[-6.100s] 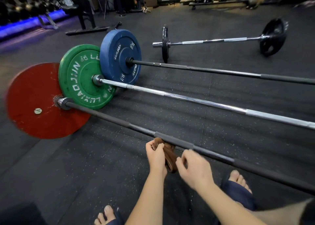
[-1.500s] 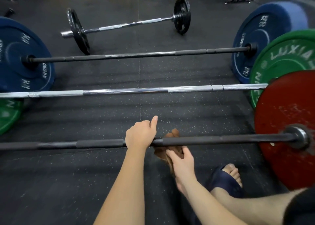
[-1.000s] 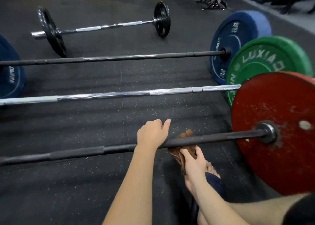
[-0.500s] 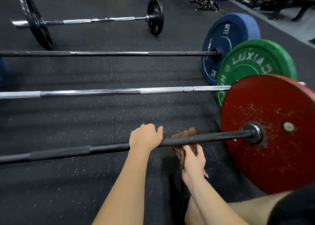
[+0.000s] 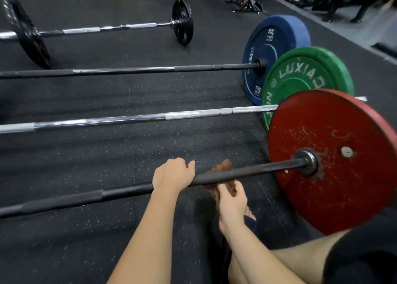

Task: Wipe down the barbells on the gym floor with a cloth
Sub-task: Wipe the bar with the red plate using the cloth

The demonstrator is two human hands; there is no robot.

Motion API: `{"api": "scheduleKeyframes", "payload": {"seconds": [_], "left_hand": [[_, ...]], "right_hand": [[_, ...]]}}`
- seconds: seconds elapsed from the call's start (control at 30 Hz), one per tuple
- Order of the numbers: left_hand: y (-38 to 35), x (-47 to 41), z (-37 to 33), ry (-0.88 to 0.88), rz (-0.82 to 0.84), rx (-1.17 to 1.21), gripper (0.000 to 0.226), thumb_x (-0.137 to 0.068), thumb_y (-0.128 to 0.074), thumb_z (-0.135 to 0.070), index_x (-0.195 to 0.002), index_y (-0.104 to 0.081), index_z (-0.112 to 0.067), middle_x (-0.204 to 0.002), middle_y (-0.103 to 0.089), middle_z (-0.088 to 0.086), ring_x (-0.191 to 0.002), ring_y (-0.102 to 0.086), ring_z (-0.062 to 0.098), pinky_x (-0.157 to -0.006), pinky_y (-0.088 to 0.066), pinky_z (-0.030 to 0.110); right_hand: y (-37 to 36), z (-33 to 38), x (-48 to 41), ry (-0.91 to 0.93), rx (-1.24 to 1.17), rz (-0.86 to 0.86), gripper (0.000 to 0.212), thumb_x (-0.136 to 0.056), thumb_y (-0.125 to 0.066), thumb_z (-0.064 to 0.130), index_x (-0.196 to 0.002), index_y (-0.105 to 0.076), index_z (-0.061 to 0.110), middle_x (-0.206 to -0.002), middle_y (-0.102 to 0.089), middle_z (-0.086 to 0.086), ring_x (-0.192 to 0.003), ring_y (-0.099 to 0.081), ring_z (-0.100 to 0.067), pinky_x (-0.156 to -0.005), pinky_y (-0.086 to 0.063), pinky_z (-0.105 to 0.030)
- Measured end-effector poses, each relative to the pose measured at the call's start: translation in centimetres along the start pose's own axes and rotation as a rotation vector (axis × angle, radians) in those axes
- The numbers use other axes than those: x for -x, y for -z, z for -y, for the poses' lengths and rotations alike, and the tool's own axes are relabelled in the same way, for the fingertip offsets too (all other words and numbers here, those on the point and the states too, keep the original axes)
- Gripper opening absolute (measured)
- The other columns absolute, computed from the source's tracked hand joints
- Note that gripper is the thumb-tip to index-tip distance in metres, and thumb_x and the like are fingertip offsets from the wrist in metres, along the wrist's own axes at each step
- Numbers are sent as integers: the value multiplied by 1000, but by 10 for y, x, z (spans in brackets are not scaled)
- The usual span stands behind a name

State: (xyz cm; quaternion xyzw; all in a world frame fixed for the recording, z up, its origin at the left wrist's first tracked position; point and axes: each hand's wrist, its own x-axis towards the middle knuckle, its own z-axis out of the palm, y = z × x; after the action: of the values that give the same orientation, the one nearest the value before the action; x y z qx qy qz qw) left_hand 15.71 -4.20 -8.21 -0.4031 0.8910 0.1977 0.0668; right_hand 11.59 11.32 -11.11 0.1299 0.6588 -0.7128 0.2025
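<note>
My left hand (image 5: 173,175) grips the nearest black steel barbell (image 5: 86,196). My right hand (image 5: 231,199) pinches the brown cloth (image 5: 221,168) looped round it near the round red plate (image 5: 333,165). Across the black rubber gym floor (image 5: 86,154), the chrome barbell (image 5: 129,119) and two beyond probably await wiping.

Speckled black rubber floor (image 5: 90,154), four barbells (image 5: 129,118) lying parallel, plates (image 5: 343,182) resting on it

L hand (image 5: 173,175) grips bar (image 5: 257,169); R hand (image 5: 231,199) holds cloth (image 5: 222,168).
</note>
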Motion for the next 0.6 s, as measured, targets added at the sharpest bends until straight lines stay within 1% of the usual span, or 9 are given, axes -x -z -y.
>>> {"api": "scheduleKeyframes", "payload": {"seconds": [0.03,0.07,0.17,0.23,0.27,0.3,0.4,0.47,0.6], "left_hand": [[0,0,0,-4,-1,-3,51,-104,-29,-52,-97,-64,-17,-96,-65,3,-86,-60,29,-80,-47,37],[0,0,0,-8,0,-5,50,-104,-29,-52,-95,-64,-17,-94,-65,3,-86,-61,29,-80,-48,37],[-1,0,-1,-22,-2,-10,54,-104,-27,-55,-91,-62,-17,-95,-67,3,-85,-62,29,-82,-49,38],[-1,0,-2,-32,3,-21,59,-104,-25,-60,-91,-64,-17,-96,-68,3,-85,-61,29,-80,-48,38],[-1,0,-2,-38,6,-28,62,-103,-24,-63,-91,-65,-18,-95,-67,3,-85,-61,28,-79,-47,38],[-1,0,-2,-47,6,-32,65,-103,-23,-65,-89,-65,-18,-94,-67,3,-85,-60,28,-79,-48,38],[0,0,-1,-75,-5,-17,70,-101,-22,-71,-79,-64,-18,-88,-66,2,-85,-60,29,-81,-49,38],[1,1,0,-84,-7,1,72,-100,-23,-72,-74,-62,-17,-83,-64,1,-84,-61,29,-81,-50,38],[2,3,1,-92,-16,9,74,-101,-23,-72,-72,-61,-15,-77,-63,0,-79,-62,27,-79,-51,37]], "right_hand": [[5,7,-7,4,-68,-54,31,-95,-64,0,-115,-68,23,-111,-75,-2,-104,-71,-17,-102,-55,-43],[10,13,-12,-4,-119,-92,35,-96,-62,-2,-119,-67,23,-114,-75,-2,-108,-71,-20,-101,-55,-42],[20,18,-20,37,-96,-131,37,-98,-62,2,-127,-65,24,-117,-72,5,-110,-68,-15,-93,-55,-30],[15,10,-16,57,-16,-136,36,-96,-67,14,-127,-65,33,-115,-73,11,-110,-68,-16,-104,-52,-42],[10,5,-12,67,17,-106,35,-95,-68,15,-124,-66,35,-112,-74,12,-109,-68,-16,-106,-50,-46],[6,-2,-7,77,33,-58,34,-95,-66,10,-121,-67,32,-111,-75,11,-109,-69,-15,-106,-50,-45],[-4,-9,9,92,94,2,29,-94,-62,-3,-109,-69,21,-101,-76,7,-99,-70,-2,-96,-54,-24],[-2,-11,9,106,84,4,26,-94,-64,-1,-109,-68,20,-100,-74,4,-89,-68,5,-91,-54,-19],[11,3,-16,97,73,-99,28,-94,-68,14,-119,-67,26,-106,-74,5,-101,-69,-14,-99,-53,-41]]}}
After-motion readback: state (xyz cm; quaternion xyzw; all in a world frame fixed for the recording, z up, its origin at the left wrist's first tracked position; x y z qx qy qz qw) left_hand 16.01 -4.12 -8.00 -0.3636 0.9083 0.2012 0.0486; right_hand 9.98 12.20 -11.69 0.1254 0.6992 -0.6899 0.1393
